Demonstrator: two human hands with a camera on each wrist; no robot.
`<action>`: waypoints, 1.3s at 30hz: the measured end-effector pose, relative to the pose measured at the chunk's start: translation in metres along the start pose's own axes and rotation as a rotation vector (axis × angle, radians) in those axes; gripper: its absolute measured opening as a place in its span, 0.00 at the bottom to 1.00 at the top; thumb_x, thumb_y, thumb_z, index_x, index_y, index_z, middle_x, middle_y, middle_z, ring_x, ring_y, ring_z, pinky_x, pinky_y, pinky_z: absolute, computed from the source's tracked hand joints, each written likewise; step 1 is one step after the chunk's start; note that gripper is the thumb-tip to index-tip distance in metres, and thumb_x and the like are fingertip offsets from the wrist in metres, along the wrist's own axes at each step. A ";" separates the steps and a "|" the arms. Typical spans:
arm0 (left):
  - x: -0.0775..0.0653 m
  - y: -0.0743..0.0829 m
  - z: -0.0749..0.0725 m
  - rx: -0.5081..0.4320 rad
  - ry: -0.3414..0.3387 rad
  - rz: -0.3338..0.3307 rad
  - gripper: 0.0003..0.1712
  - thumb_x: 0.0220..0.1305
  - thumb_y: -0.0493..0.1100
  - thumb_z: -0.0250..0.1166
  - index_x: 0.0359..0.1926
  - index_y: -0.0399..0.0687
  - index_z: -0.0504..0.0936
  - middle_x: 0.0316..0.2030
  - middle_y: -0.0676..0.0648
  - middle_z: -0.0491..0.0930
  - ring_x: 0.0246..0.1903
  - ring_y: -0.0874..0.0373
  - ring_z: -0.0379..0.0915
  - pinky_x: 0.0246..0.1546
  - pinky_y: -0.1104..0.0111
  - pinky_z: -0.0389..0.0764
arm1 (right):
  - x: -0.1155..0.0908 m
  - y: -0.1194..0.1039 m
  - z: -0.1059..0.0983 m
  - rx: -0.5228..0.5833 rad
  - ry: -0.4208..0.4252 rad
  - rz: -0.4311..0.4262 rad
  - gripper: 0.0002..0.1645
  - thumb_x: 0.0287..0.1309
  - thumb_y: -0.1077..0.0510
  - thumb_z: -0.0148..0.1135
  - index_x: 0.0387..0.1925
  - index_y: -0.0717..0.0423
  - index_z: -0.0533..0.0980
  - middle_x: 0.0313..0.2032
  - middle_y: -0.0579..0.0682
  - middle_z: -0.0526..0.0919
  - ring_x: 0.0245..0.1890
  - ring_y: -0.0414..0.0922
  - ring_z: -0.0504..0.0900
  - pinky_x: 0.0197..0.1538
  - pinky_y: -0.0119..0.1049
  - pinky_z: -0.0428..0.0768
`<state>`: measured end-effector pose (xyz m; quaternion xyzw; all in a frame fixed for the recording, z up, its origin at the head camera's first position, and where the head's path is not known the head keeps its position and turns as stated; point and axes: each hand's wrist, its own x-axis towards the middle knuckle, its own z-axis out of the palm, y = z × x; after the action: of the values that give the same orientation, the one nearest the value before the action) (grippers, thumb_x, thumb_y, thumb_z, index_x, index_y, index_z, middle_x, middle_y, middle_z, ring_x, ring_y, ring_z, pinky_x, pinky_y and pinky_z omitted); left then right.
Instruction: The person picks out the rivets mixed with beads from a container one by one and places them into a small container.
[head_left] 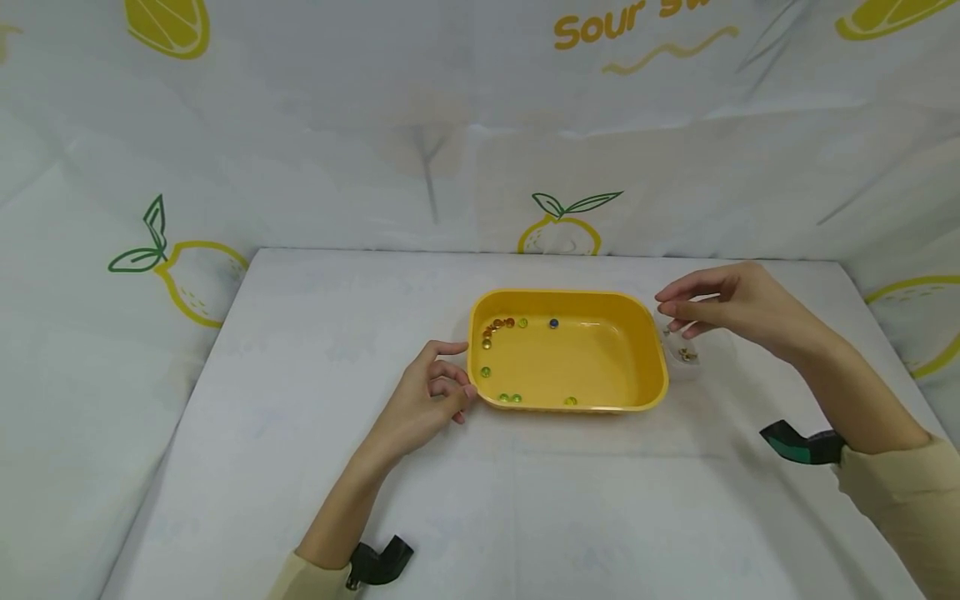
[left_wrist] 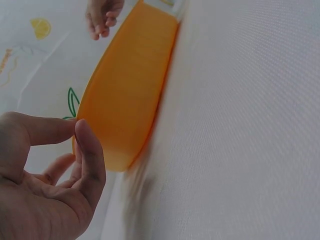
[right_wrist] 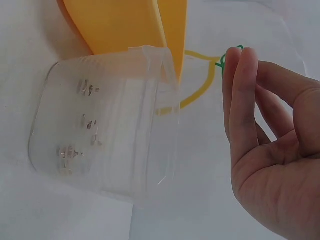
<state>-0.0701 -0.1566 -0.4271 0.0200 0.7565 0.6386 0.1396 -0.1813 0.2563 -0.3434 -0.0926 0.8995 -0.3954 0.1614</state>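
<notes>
A yellow plastic tray [head_left: 611, 354] stands on the table with small shiny beads [head_left: 504, 323] along its left side and near its edges, orange, green-yellow and one blue. My left hand [head_left: 431, 392] pinches the tray's left rim between thumb and fingers, as the left wrist view also shows [left_wrist: 55, 180]. Against the tray's right side stands a clear plastic container [right_wrist: 115, 125] holding several small gold-brown pieces [head_left: 686, 355]. Over that container is my right hand [head_left: 738, 304], thumb and fingertips close together. Whether something tiny is between those fingertips cannot be made out.
A white cloth covers the table [head_left: 300, 350]. Behind it hangs a white sheet [head_left: 315, 150] with printed lemons and lettering. Black straps [head_left: 810, 446] sit at both wrists by the beige sleeves.
</notes>
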 end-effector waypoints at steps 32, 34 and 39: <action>0.001 -0.003 -0.003 -0.023 -0.027 0.018 0.34 0.71 0.32 0.67 0.74 0.46 0.69 0.45 0.39 0.81 0.33 0.51 0.81 0.34 0.64 0.91 | 0.020 -0.046 0.017 0.025 -0.079 -0.024 0.21 0.69 0.53 0.75 0.56 0.61 0.86 0.41 0.51 0.93 0.39 0.51 0.93 0.44 0.36 0.94; 0.001 -0.003 -0.003 -0.024 -0.028 0.017 0.34 0.71 0.32 0.67 0.74 0.46 0.69 0.45 0.39 0.81 0.33 0.50 0.81 0.34 0.63 0.91 | 0.021 -0.050 0.018 0.015 -0.084 -0.029 0.21 0.69 0.53 0.75 0.56 0.61 0.86 0.42 0.52 0.93 0.39 0.50 0.93 0.45 0.36 0.94; 0.001 -0.003 -0.003 -0.024 -0.028 0.015 0.34 0.71 0.32 0.67 0.74 0.46 0.69 0.45 0.39 0.82 0.33 0.51 0.81 0.35 0.64 0.91 | 0.026 -0.058 0.022 -0.020 -0.103 -0.037 0.19 0.69 0.54 0.75 0.55 0.61 0.86 0.43 0.54 0.93 0.39 0.51 0.93 0.45 0.36 0.94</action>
<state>-0.0711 -0.1598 -0.4299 0.0327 0.7465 0.6484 0.1456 -0.1955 0.1943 -0.3200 -0.1312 0.8921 -0.3840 0.1989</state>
